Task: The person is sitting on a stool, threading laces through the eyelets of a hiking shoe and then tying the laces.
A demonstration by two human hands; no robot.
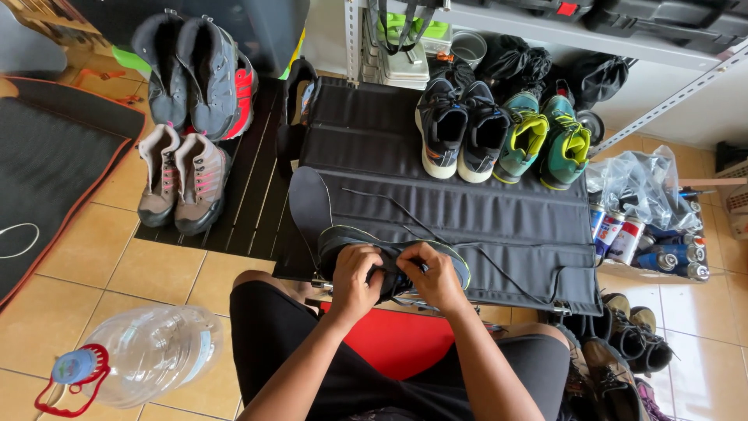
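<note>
Item: dark shoe (343,238), at the near edge of the black mat (467,210), resting against my knees. My left hand (354,277) curls over its middle, fingers pressed together on the upper. My right hand (432,274) pinches the lacing beside it. Loose insole (309,204): left of the shoe, on the mat's left edge. Black lace (405,218): trailing across the mat. Far edge: black sneakers (461,129), green sneakers (545,144).

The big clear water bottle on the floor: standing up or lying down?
Lying down. The clear water bottle rests on its side on the tiled floor, its blue cap pointing sideways toward the lower left.
</note>
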